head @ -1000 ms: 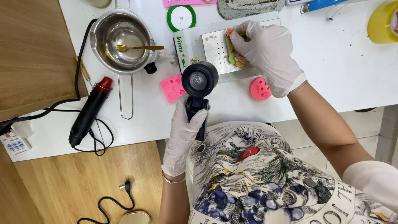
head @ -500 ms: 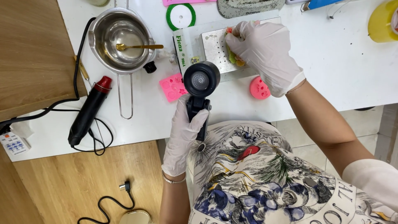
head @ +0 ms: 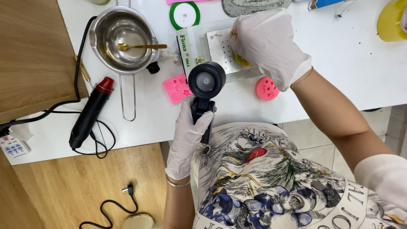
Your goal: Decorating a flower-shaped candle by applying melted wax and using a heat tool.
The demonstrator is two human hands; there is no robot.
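Best to keep left hand (head: 186,140) wrapped firm round the black blower (head: 205,85) above the desk (head: 339,55) edge, aimed at the yellow-green piece (head: 239,59) pinched under right hand (head: 267,44) on the metal plate (head: 220,48)

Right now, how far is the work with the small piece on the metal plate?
Done: nothing looks finished. In hand: the gloved right hand presses a small yellow-green piece on the perforated metal plate; the gloved left hand grips a black handheld blower. Left: the pink silicone moulds lie untouched.
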